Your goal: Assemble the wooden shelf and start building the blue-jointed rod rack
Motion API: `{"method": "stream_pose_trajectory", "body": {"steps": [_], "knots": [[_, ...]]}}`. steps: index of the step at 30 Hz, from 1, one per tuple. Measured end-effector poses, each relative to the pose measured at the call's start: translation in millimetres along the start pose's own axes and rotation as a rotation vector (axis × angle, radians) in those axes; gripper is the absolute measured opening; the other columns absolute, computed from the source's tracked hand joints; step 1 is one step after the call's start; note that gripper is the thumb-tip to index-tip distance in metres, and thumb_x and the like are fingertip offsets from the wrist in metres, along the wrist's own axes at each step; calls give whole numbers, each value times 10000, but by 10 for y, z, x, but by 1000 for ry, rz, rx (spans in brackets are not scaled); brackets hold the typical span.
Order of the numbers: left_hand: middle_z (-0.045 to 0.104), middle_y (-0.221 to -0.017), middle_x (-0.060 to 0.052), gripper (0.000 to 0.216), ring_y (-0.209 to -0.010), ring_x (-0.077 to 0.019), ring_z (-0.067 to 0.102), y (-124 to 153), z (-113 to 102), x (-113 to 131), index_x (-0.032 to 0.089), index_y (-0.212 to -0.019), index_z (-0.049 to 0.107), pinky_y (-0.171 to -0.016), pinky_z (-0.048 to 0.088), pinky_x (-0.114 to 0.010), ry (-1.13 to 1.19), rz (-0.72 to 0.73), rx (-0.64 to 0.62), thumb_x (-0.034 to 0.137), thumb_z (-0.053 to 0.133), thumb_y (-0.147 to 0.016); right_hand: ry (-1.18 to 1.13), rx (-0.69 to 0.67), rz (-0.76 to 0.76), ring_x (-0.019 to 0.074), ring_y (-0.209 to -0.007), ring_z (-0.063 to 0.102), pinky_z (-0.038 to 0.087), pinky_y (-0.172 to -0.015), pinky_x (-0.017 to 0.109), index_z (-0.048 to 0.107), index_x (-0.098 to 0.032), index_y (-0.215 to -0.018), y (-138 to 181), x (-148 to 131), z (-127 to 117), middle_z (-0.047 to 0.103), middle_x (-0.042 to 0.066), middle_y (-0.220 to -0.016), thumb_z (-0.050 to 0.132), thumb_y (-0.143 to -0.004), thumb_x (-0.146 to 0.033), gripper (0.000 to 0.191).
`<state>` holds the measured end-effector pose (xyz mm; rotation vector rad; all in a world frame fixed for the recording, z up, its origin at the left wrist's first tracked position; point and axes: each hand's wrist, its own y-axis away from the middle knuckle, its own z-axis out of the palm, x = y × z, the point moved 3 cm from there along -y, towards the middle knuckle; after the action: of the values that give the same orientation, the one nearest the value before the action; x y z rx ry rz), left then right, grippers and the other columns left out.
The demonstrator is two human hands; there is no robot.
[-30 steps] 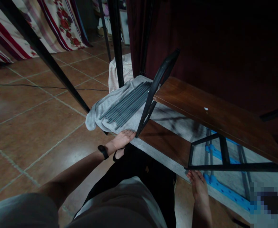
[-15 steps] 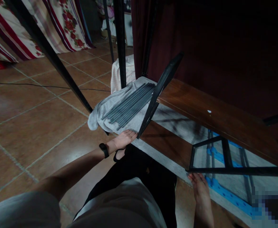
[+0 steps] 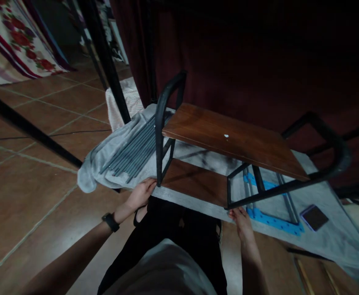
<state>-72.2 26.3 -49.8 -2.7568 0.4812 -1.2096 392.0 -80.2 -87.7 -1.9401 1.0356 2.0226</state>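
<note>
Shelf, left hand and right hand touching its near corners, grip closure unclear in both

Dim; pale glare on floor tiles; shadows streak lower board.

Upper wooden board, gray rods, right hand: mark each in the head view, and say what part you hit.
Upper wooden board (image 3: 237, 141): head view, middle of its top face.
Gray rods (image 3: 136, 148): head view, mid-length of the bundle.
Right hand (image 3: 242, 224): head view, back of the hand.
</note>
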Motion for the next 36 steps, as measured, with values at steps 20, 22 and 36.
{"method": "stream_pose_trajectory", "body": {"steps": [20,22,36], "knots": [[660,-664,-32,596,-619,-161,570,-136,72,11,157,-717,691,-626,489,-289,646,-544,129,671,848,-459,-43,-55,-74,140,-572,528,435,-538,267,665,-220,-670,60,-120,99,623,-1,-646,801,-599,-421,253],[669,-687,-31,603,-628,-160,576,-134,72,13,156,-745,700,-629,488,-285,667,-554,127,666,851,-460,-41,-66,-66,146,-596,544,447,-560,271,675,-222,-690,81,-103,84,635,3,-673,797,-615,-422,246],[637,-616,-23,553,-587,-146,540,-152,64,3,161,-658,672,-597,454,-270,666,-541,115,655,843,-476,-21,-43,-31,143,-553,516,422,-530,272,645,-224,-650,83,-147,116,598,-8,-609,765,-574,-392,220]]}}
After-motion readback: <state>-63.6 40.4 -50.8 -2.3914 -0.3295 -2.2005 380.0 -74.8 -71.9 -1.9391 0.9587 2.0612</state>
